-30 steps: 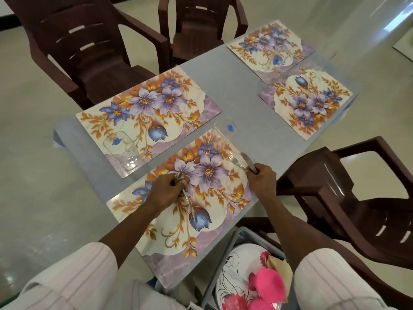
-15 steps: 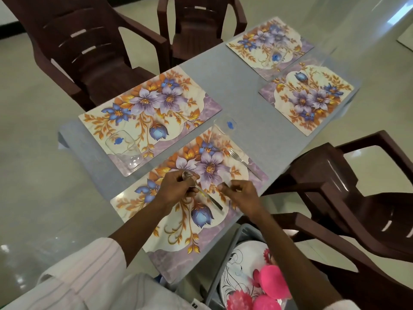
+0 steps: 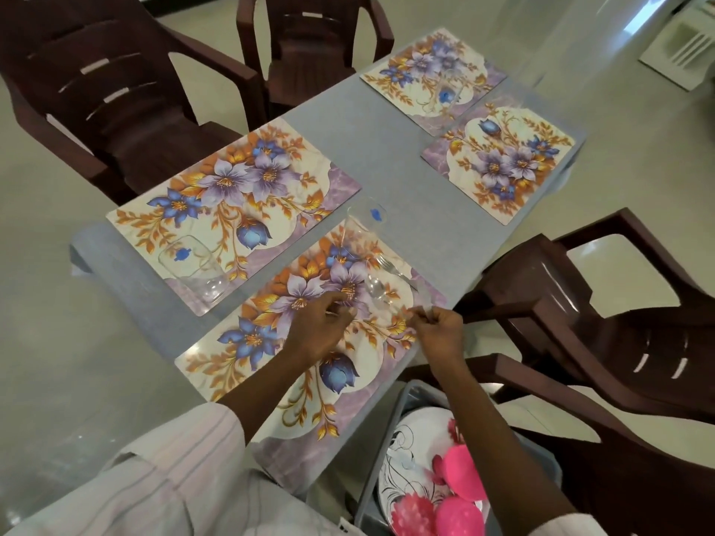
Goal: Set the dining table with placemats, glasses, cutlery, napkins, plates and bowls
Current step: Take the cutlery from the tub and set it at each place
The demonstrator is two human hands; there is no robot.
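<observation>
So, progress check: all four placemats have been laid on the table (image 3: pixel 387 148). That's the nearest placemat (image 3: pixel 247 342), a second placemat (image 3: pixel 216 187) to its left, and two far placemats (image 3: pixel 503 168) at the other end. Glasses can be made out on three of them: the near glass (image 3: pixel 363 234) at the top of the nearest placemat, the left glass (image 3: pixel 191 265) on the second one, and a far glass (image 3: pixel 445 90). The fourth can't be confirmed, it's too washed out.

Cutlery has only just been started. One fork (image 3: pixel 394 270) is lying near the right edge of the nearest placemat, and none is seen on the other three. The plates (image 3: pixel 406 458) and pink bowls (image 3: pixel 464 477) are stacked in a grey tub (image 3: pixel 410 396) down beside the table, so those haven't been touched. No napkins are seen laid out either. Maybe a third done, at a guess.

Both hands are held low over the nearest placemat, close together but apart. The left hand (image 3: pixel 319 326) is curled, with a thin metal handle (image 3: pixel 329 313) pinched at the fingertips. The right hand (image 3: pixel 441 330) is curled too, with a slim utensil (image 3: pixel 424 303) pinched and pointed toward the fork. It's motion-blurred, so knife or spoon can't be told.
</observation>
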